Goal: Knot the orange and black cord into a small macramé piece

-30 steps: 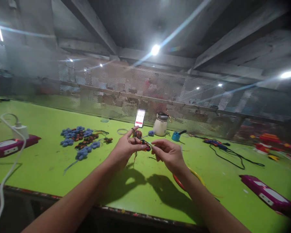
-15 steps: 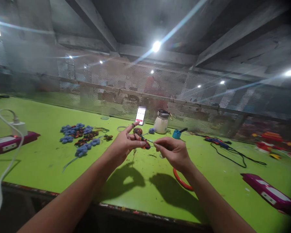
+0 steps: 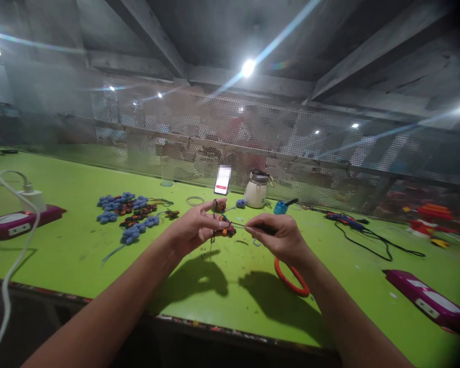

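Observation:
My left hand [image 3: 193,225] pinches a small crochet piece [image 3: 229,232] of dark yarn flecked with orange between thumb and fingers. Dark yarn [image 3: 214,225] loops over its raised index finger and hangs down. From the right, my right hand [image 3: 278,232] grips a thin crochet hook [image 3: 238,225], whose tip meets the piece; the exact stitch is too small to see. Partly hidden behind my left fingers is a ball of dark orange-flecked yarn [image 3: 221,206]. Blue crocheted flowers [image 3: 132,234] and dark multicolour ones [image 3: 128,221] lie in a cluster left of my hands.
Behind the hands, a phone [image 3: 222,181] leans upright beside a lidded jar [image 3: 256,190] and a blue pot [image 3: 280,207]. A red ring [image 3: 291,280] lies under my right forearm. Purple power strips [image 3: 425,300] flank the green table [image 3: 72,266]; a corded tool [image 3: 344,223] lies right.
My left index finger has come down with its yarn and now covers more of the yarn ball. The hook stays at the piece, and the view has shifted slightly.

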Available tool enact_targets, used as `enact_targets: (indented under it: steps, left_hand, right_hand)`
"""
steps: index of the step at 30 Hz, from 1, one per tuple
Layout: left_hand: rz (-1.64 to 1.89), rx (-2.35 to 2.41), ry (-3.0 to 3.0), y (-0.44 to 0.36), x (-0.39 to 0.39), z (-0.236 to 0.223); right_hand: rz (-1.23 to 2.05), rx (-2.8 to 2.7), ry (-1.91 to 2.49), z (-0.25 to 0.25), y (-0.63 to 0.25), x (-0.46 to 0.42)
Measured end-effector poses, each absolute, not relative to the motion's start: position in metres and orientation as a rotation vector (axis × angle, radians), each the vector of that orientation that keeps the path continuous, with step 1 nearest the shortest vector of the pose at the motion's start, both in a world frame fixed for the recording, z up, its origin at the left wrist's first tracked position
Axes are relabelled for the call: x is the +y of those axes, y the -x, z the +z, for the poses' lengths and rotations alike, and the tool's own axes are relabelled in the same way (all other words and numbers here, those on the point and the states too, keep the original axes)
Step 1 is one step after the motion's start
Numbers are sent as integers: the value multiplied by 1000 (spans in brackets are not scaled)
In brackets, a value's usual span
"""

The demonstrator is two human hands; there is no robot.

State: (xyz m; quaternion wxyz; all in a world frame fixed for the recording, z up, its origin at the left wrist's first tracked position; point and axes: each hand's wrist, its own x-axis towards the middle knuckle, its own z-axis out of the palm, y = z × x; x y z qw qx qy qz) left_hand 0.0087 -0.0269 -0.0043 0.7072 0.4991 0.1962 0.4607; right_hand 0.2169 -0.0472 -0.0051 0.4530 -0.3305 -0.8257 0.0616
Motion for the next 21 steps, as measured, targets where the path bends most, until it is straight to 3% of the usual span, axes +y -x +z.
enact_targets:
  steps: [11,21]
  left_hand:
    - [1047,491,-1184,-10,-23,-7]
    - [1043,490,-1358,-11,-20,-14]
  right_hand:
    - [762,-1829,847,-12,-213,-44]
    - [845,-1696,883,-15,-203,-41]
